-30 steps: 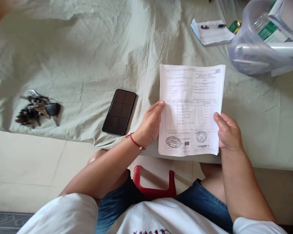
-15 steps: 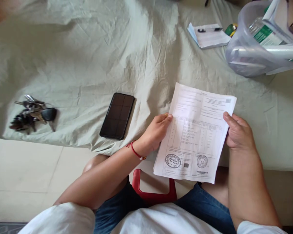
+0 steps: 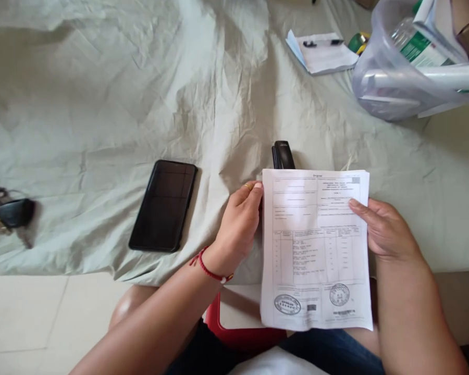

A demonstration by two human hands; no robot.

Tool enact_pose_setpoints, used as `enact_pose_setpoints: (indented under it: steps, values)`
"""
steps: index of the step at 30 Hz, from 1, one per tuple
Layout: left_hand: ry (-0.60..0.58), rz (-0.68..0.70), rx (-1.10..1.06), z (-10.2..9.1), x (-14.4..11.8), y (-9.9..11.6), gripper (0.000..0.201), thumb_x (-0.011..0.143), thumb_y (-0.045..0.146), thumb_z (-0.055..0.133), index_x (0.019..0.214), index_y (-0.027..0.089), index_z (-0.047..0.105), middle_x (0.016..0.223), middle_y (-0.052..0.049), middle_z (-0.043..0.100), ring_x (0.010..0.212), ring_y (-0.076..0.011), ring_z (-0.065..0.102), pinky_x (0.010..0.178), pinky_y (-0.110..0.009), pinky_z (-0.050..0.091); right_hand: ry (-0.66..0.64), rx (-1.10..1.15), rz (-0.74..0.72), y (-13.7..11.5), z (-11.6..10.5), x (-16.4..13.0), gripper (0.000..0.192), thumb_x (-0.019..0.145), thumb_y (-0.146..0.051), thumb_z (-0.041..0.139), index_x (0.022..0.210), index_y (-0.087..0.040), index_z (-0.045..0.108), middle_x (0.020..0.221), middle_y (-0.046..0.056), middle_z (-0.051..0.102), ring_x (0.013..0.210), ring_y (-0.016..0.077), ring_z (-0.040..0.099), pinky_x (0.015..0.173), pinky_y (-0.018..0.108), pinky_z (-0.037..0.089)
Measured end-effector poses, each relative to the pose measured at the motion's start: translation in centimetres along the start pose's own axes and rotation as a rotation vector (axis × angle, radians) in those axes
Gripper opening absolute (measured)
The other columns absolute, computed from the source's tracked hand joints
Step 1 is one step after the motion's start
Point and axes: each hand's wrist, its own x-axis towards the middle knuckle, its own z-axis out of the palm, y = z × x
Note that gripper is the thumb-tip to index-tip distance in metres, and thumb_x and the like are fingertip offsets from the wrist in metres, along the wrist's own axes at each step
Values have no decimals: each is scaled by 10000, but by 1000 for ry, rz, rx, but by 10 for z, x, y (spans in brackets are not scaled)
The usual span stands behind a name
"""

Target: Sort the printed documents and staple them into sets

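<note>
A stack of printed papers (image 3: 316,250) with two round ink stamps near its lower edge is held up over my lap. My left hand (image 3: 240,219) pinches its left edge, thumb near the upper corner. On the opposite edge my right hand (image 3: 383,224) grips it, thumb lying on the printed face and the other fingers behind. Just beyond the top edge a black stapler (image 3: 283,154) shows in part; the papers cover the rest. To the left of my left hand a black smartphone (image 3: 163,205) lies face up on the cloth.
Keys (image 3: 11,213) lie at the far left on the green cloth (image 3: 121,104). Back right are a notepad (image 3: 326,60) with a pen (image 3: 322,43), a tape measure (image 3: 358,42) and a translucent bin (image 3: 379,94) of odds and ends. A red stool (image 3: 238,336) shows between my legs.
The papers have come lower and turned straighter, with both hands still on them. The stapler has come into sight above their top edge. The camera view has shifted, so the keys are partly cut off.
</note>
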Motion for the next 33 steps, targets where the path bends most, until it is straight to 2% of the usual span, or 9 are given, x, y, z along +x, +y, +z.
enact_pose_setpoints:
  steps: [3, 6, 10, 14, 18, 22, 26, 29, 33]
  values:
    - [-1, -44, -57, 2, 1, -1, 339, 1102, 474, 778, 922, 188, 759, 820, -33, 701, 781, -179, 671, 704, -254, 544, 30, -13, 41, -6, -4, -1, 541, 752, -694, 1083, 1002, -234, 944, 1009, 119, 938, 874, 333, 919, 804, 435, 791]
    - [-27, -89, -42, 2, 1, 5, 409, 1056, 588, 826, 996, 186, 786, 831, -56, 743, 795, -218, 728, 707, -293, 597, -27, -40, 89, -13, -8, 1, 522, 745, -701, 1083, 959, -243, 953, 955, 119, 929, 787, 320, 902, 737, 423, 780]
    - [-22, -114, 40, -2, 1, 12, 160, 1092, 321, 783, 1181, 193, 816, 878, -30, 801, 758, -169, 732, 698, -253, 576, -114, -75, 122, -14, -12, 1, 474, 811, -695, 1046, 959, -253, 964, 943, 116, 926, 742, 292, 890, 709, 391, 768]
    - [-91, -123, 247, -5, 1, 13, 190, 1137, 227, 661, 1149, 195, 847, 1041, -65, 891, 863, -178, 790, 755, -270, 583, -234, -98, 195, -8, -16, -2, 479, 878, -695, 1003, 1020, -240, 967, 982, 122, 933, 785, 297, 905, 792, 420, 787]
    - [-175, 16, 631, -6, 1, 11, 233, 1146, 321, 673, 1133, 207, 876, 1083, -75, 914, 963, -250, 826, 802, -342, 603, -242, -93, 211, -4, -19, -2, 503, 883, -704, 997, 1075, -240, 958, 1059, 127, 941, 880, 314, 924, 869, 452, 791]
    - [-240, 227, 987, 0, 5, 8, 328, 1159, 239, 572, 1177, 207, 898, 1176, -88, 920, 1089, -297, 848, 967, -416, 636, -218, -93, 204, -2, -19, 0, 558, 842, -757, 1000, 1086, -259, 938, 1071, 119, 941, 980, 357, 931, 950, 533, 787]
    - [-269, 263, 1308, 10, 10, 4, 389, 1157, 177, 519, 1213, 185, 903, 1176, -127, 894, 1050, -324, 847, 910, -442, 646, -198, -82, 186, 2, -22, 0, 563, 858, -748, 991, 1116, -252, 921, 1096, 122, 941, 1043, 376, 929, 1000, 567, 776]
    - [-284, 252, 1404, 13, 12, 1, 413, 1148, 148, 487, 1121, 183, 898, 1154, -139, 883, 972, -312, 830, 848, -425, 628, -200, -66, 179, 5, -24, -1, 549, 893, -730, 973, 1146, -246, 913, 1084, 121, 940, 1108, 383, 925, 1021, 564, 771]
    - [-253, 281, 1300, 13, 14, 0, 378, 1131, 186, 530, 966, 204, 870, 1042, -138, 881, 882, -299, 782, 821, -398, 562, -199, -46, 163, 9, -28, -2, 520, 924, -690, 968, 1191, -248, 912, 1090, 107, 941, 1136, 367, 924, 1044, 544, 768]
